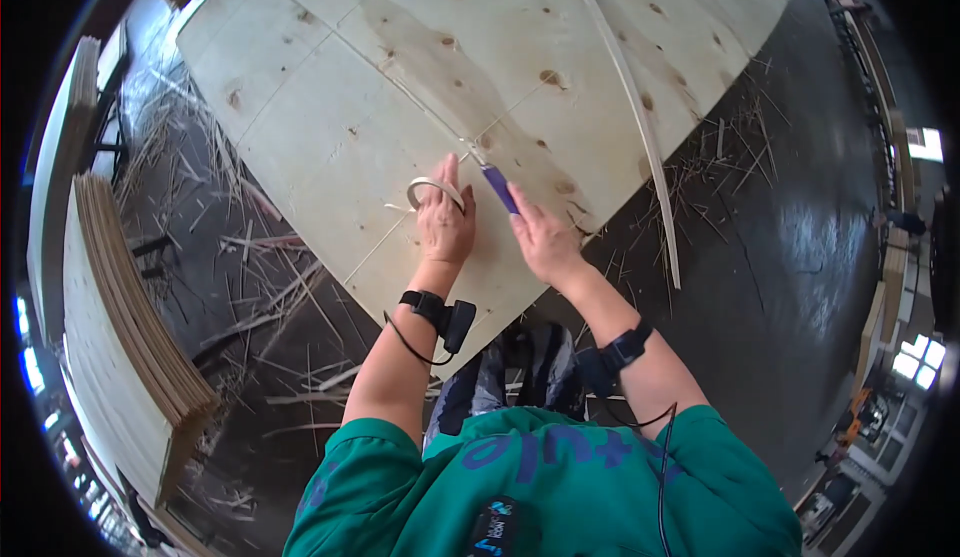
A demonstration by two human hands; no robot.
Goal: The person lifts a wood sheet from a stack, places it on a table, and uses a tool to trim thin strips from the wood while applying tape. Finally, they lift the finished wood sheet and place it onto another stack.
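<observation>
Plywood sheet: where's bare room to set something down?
Bare on the plywood sheet: up and left of the left hand, toward the sheet's left edge; also between the purple-handled tool and the long wood strip. Crowded: around the left hand, pale ring, tool and right hand.

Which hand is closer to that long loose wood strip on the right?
The right hand: holding the purple-handled tool, it is left of the wood strip, apart from it. The left hand is on the board, farther left.
</observation>
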